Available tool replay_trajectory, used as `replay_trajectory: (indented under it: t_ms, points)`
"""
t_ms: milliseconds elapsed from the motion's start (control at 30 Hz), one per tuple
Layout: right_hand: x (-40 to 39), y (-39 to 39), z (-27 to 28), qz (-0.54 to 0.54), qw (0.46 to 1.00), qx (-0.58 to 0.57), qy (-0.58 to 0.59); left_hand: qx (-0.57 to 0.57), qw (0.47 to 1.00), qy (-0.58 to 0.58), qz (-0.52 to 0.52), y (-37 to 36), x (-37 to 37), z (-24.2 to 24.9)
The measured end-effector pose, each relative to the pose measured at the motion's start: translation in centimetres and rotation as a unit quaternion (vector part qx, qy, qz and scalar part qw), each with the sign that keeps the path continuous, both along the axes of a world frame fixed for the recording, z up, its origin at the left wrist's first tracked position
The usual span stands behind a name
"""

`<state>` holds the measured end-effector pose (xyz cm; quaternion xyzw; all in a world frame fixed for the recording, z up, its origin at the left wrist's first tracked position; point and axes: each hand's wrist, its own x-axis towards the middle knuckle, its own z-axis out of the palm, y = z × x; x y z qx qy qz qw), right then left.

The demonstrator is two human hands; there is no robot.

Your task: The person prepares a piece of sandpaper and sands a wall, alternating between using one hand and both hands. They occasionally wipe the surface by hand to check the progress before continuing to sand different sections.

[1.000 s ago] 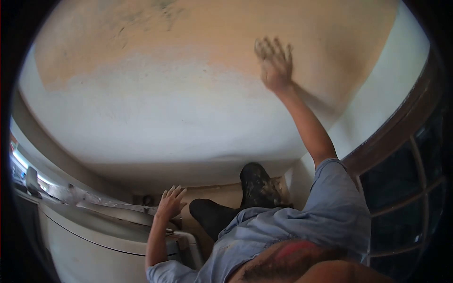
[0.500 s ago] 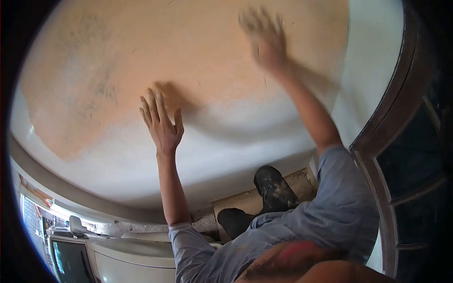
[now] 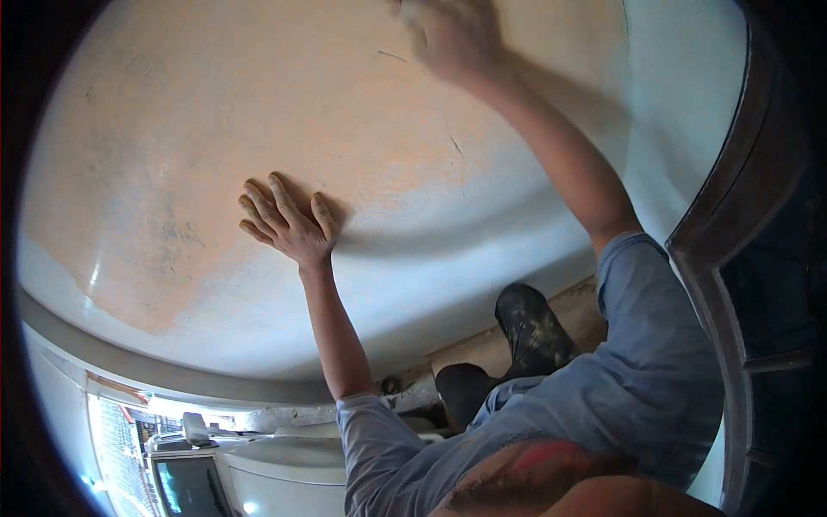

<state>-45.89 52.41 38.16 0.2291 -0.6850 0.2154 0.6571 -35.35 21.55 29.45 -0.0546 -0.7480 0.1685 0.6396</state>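
Observation:
My left hand (image 3: 291, 226) lies against the wall (image 3: 362, 164), its fingers spread and nothing in it. Dusty marks cover the fingertips. Higher up and to the right, my right hand (image 3: 452, 39) is near the upper part of the same wall; its fingers are smeared by motion and partly cut off by the top edge of the view. The wall is orange-tan above and whitish below, with dark smudges at the left and a few thin scratches near my right hand.
A dark brown frame with glass panes (image 3: 771, 284) stands at the right. At the lower left are a white vehicle (image 3: 284, 465) with a mirror and a bright opening. My dark, stained trouser legs (image 3: 530, 327) show below, near a ledge along the wall's foot.
My left hand now rests flatter on the wall, its fingers more tilted to the left. My right hand has moved up and left. The whole view has shifted slightly.

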Motion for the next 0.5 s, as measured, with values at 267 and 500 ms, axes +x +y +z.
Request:
replay_trajectory:
  t_ms: [267,500]
  points:
    - [1.2,-2.6,-21.7,0.079,0.995,0.062,0.011,-0.003,1.000,0.001,0.005,-0.1,-0.2,-0.3]
    - [-0.9,2.8,-1.1,0.021,1.000,-0.002,-0.012,-0.002,1.000,-0.008,-0.007,-0.5,-0.4,-0.7]
